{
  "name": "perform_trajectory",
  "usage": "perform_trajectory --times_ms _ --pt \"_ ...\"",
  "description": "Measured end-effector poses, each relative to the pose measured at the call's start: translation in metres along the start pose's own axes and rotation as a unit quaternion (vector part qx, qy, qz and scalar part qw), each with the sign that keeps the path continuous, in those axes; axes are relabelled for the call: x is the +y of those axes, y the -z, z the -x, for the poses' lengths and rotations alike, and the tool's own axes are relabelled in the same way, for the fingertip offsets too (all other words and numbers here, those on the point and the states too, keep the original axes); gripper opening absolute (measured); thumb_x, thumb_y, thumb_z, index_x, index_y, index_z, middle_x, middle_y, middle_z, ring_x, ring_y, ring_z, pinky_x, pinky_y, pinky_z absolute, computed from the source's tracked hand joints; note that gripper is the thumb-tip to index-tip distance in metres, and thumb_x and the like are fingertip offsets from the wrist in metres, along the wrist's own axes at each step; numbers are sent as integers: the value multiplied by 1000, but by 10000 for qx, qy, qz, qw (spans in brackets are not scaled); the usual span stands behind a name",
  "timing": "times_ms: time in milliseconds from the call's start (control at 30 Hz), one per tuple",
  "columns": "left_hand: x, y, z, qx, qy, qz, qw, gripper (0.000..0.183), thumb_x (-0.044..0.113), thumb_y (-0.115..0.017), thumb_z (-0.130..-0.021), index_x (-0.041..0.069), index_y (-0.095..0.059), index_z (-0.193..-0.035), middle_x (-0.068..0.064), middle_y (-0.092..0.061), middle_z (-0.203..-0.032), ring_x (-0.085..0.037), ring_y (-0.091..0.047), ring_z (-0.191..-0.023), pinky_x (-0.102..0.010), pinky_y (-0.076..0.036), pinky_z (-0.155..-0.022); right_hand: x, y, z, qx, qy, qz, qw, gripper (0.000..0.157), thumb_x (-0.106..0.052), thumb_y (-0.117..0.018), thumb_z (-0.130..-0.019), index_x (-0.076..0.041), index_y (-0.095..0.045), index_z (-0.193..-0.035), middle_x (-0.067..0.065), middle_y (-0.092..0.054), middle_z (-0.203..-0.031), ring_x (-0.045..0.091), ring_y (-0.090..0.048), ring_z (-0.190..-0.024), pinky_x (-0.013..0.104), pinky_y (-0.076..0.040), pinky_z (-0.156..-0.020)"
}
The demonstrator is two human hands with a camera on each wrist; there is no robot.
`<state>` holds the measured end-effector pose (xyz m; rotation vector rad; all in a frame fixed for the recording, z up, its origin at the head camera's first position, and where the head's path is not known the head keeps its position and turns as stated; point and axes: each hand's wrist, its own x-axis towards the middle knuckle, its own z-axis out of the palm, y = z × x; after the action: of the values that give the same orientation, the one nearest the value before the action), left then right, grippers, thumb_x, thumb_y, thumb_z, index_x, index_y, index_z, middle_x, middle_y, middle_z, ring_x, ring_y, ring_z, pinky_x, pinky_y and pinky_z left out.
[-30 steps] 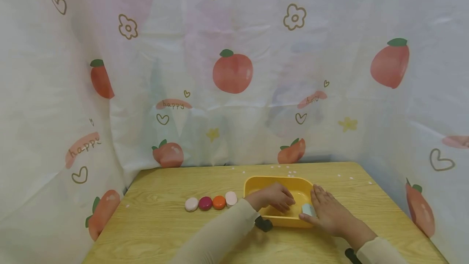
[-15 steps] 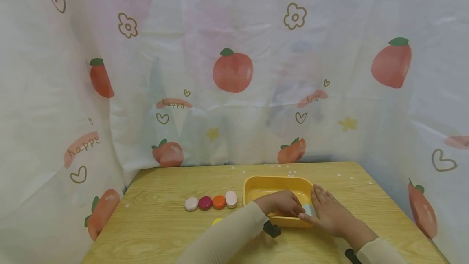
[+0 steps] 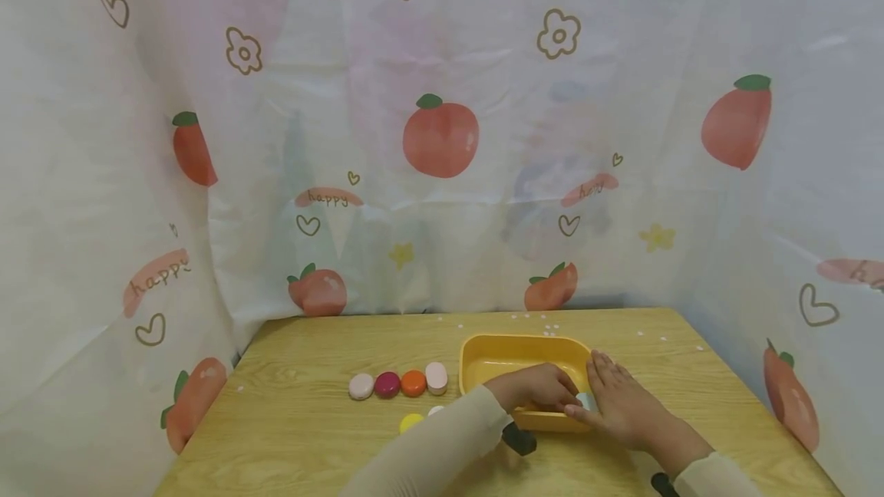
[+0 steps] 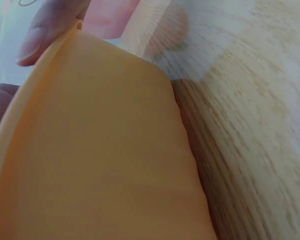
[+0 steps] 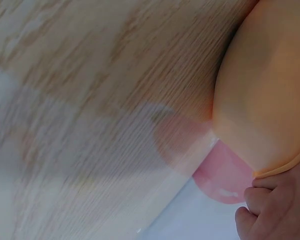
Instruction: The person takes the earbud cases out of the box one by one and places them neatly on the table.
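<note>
A yellow plastic basin (image 3: 483, 368) stands on the wooden table. My left hand (image 3: 542, 386) reaches over its front rim, with bent fingers right at a small pale blue piece (image 3: 585, 400) in the right end. The fingertips are partly hidden, so I cannot tell whether they grip it. My right hand (image 3: 625, 405) rests on the basin's right rim, fingers straight and thumb over the front corner. In the left wrist view, the right thumb (image 4: 32, 45) lies over the rim above the basin's outer wall (image 4: 115, 140).
Left of the basin, a row holds a pale pink round piece (image 3: 361, 386), a magenta one (image 3: 387, 384), an orange one (image 3: 413, 383) and a pale pink oval (image 3: 437, 378). Beside my left sleeve lie a yellow piece (image 3: 410, 422) and a white one (image 3: 434, 409), partly covered. A printed curtain (image 3: 483, 251) hangs behind.
My left hand has moved right inside the basin, from its middle to the pale blue piece. Its sleeve has uncovered the yellow and white pieces. The right hand stays on the rim.
</note>
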<state>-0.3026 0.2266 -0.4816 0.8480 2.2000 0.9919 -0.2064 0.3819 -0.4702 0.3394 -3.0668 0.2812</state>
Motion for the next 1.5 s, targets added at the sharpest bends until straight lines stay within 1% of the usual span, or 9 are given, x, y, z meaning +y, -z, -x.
perform_trajectory --times_ms 100,200,333,467,700,900,1233,1333,1500 --pt "1 -1 0 60 -32 221 9997 18 7 -67 -89 1 -72 -105 2 -64 -76 -9 -54 -60 -20 -46 -54 0 1 0 14 10 10 10000 99 -67 -41 -94 18 -28 -143 35 -17 -152 50 -15 -140 64 -15 -110" --pt "2 -1 0 106 -22 169 9998 17 6 -67 -89 1 -72 -105 3 -63 -74 -8 -53 -59 -19 -45 -53 0 1 0 33 37 24 10000 99 -67 -41 -94 18 -28 -143 35 -17 -152 50 -15 -139 64 -15 -110" --pt "3 -1 0 39 -45 74 10000 21 5 -67 -89 -1 -70 -109 2 -65 -81 -8 -56 -65 -20 -49 -59 0 0 0 35 36 38 10000 99 -67 -41 -94 18 -28 -143 35 -18 -151 50 -15 -139 64 -16 -110" --pt "2 -2 0 -79 -77 147 9998 23 4 -68 -88 -4 -69 -110 -1 -68 -89 -9 -58 -71 -22 -52 -65 0 0 1 18 53 -15 10000 99 -67 -41 -94 18 -28 -142 36 -18 -151 50 -15 -139 64 -16 -110" --pt "0 -5 0 -34 -87 314 9995 19 1 -65 -88 -2 -70 -106 2 -62 -77 -9 -54 -61 -19 -46 -55 0 -3 4 118 112 57 9999 98 -66 -42 -94 18 -31 -141 36 -19 -150 51 -17 -139 65 -17 -109" --pt "-2 -7 -1 28 -74 382 9992 15 -2 -65 -87 -3 -70 -101 2 -62 -76 -8 -54 -60 -18 -47 -55 1 -5 4 235 188 89 9995 95 -64 -45 -94 19 -33 -140 37 -21 -150 51 -19 -138 65 -18 -108" --pt "-3 -2 -2 -83 -150 246 9996 30 1 -62 -87 2 -67 -117 3 -61 -81 -9 -56 -65 -19 -49 -60 0 -2 2 169 169 50 9997 97 -65 -43 -94 19 -32 -141 37 -20 -150 51 -17 -139 65 -17 -109" --pt "-3 -1 -3 -79 -94 430 9990 36 0 -63 -87 2 -64 -122 2 -62 -85 -10 -57 -66 -20 -50 -61 0 -2 2 173 159 68 9997 97 -66 -43 -94 19 -32 -141 37 -19 -150 51 -17 -139 65 -17 -109" --pt "-4 2 -2 -154 82 948 9953 44 0 -67 -87 1 -57 -130 -3 -64 -86 -12 -62 -68 -24 -54 -63 0 -2 2 204 180 84 9996 97 -65 -45 -94 19 -32 -140 37 -20 -150 51 -18 -138 65 -18 -109"
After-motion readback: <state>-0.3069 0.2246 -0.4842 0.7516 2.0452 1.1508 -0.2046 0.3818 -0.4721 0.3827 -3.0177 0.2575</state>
